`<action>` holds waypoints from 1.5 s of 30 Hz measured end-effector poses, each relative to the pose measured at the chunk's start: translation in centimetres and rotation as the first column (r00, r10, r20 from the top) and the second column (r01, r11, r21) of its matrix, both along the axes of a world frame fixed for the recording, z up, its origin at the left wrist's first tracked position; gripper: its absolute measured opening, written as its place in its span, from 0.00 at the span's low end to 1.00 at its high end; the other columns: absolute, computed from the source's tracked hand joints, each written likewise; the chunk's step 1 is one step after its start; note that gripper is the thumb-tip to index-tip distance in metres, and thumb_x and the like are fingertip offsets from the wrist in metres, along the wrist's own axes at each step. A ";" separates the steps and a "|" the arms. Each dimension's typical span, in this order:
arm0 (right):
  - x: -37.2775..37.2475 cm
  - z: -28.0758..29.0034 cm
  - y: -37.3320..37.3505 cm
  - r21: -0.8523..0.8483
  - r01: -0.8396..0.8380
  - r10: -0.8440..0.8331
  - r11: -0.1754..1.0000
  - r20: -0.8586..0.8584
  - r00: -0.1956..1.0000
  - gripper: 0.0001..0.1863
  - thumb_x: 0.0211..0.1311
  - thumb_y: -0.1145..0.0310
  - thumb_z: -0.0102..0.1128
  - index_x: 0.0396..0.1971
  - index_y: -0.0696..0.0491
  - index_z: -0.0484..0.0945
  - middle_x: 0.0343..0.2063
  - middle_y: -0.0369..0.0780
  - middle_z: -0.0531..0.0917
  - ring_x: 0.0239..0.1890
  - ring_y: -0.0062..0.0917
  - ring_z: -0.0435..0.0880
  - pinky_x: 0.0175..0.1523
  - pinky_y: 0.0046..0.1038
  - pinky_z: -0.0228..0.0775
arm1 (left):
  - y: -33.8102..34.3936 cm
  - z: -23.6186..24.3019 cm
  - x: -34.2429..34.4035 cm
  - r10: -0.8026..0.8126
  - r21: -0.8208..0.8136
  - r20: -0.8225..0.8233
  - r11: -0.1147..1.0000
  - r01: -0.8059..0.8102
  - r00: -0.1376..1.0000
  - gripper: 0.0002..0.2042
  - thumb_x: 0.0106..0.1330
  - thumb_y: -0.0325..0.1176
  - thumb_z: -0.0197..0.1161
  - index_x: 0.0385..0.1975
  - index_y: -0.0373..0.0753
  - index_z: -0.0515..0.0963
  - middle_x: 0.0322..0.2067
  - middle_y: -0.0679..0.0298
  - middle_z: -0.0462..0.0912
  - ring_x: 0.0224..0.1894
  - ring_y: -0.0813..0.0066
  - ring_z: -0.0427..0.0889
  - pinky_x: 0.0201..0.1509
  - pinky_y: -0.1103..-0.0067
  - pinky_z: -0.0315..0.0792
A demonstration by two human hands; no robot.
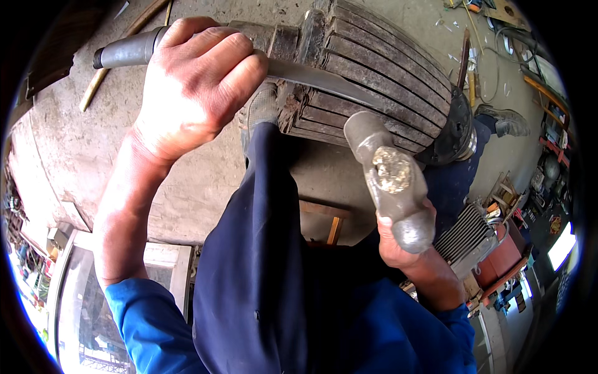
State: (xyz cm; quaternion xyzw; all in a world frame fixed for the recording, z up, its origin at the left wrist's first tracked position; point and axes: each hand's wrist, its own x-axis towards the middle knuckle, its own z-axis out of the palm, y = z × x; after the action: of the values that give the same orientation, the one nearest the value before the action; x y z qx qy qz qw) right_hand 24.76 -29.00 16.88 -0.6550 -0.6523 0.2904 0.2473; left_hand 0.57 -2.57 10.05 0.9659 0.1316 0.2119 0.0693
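My left hand (199, 81) is closed round a long flat metal bar (321, 81), whose length lies along the grooves of a dark, slotted metal cylinder (380, 62), like a motor rotor. A grey shaft (124, 51) extends leftward behind that hand, and a black flanged end (448, 128) is at the cylinder's right. My right hand (395, 243) grips a worn steel ball-peen hammer (411, 184), raised in front of the cylinder's lower right part; its handle is mostly hidden behind the head.
My legs and boots (501, 121) flank the work on a concrete floor (75, 162). Wooden sticks (93, 87) lie at the upper left, a framed glass panel (81, 305) at lower left. Tools, cables and a red object (498, 262) crowd the right side, near a small wooden piece (330, 221).
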 end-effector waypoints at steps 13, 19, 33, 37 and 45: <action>-1.7 1.2 4.9 0.038 0.033 -0.035 0.999 0.069 0.997 0.20 0.64 0.66 0.65 0.48 0.67 0.76 0.34 0.52 0.86 0.30 0.45 0.90 0.35 0.36 0.84 | -0.3 -0.6 0.5 0.008 0.148 0.081 0.989 -0.020 0.997 0.10 0.48 0.27 0.69 0.32 0.37 0.80 0.31 0.65 0.81 0.38 0.68 0.87 0.52 0.68 0.78; -1.4 1.5 5.5 -0.069 0.028 -0.025 0.997 0.047 0.999 0.20 0.61 0.73 0.68 0.52 0.63 0.78 0.37 0.46 0.87 0.35 0.39 0.89 0.42 0.37 0.82 | -0.1 -0.3 0.4 0.008 0.120 0.028 0.993 -0.011 1.000 0.12 0.49 0.26 0.70 0.35 0.34 0.82 0.32 0.63 0.83 0.40 0.66 0.88 0.54 0.67 0.79; -0.6 -0.1 5.0 -0.024 -0.035 0.038 0.999 0.141 0.989 0.30 0.59 0.71 0.71 0.61 0.58 0.70 0.47 0.46 0.84 0.30 0.37 0.86 0.37 0.33 0.80 | 0.1 -1.6 1.2 0.020 0.131 0.156 0.990 -0.041 0.988 0.08 0.52 0.32 0.67 0.25 0.43 0.73 0.24 0.69 0.70 0.28 0.73 0.78 0.51 0.71 0.76; -0.5 0.9 6.2 -0.129 -0.127 0.151 0.983 0.198 0.969 0.19 0.57 0.70 0.70 0.43 0.65 0.75 0.38 0.55 0.85 0.32 0.47 0.89 0.37 0.38 0.82 | -0.2 -1.2 1.1 0.024 0.116 0.126 0.993 -0.038 0.992 0.09 0.53 0.31 0.68 0.24 0.44 0.72 0.24 0.69 0.70 0.27 0.72 0.78 0.52 0.71 0.76; -1.6 1.7 6.7 0.002 0.087 -0.087 0.996 -0.018 0.996 0.06 0.69 0.75 0.61 0.41 0.60 0.82 0.35 0.47 0.87 0.33 0.43 0.87 0.40 0.38 0.78 | 0.4 -0.7 0.5 0.014 0.032 -0.001 0.999 -0.014 1.000 0.08 0.57 0.25 0.70 0.34 0.39 0.79 0.27 0.67 0.78 0.31 0.70 0.83 0.58 0.65 0.76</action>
State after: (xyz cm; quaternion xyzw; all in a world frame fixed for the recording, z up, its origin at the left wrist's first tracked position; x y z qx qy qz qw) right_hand 23.16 -22.28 18.54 -0.6799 -0.6213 0.2844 0.2664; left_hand 1.04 -2.19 9.35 0.9661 0.1350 0.2139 0.0524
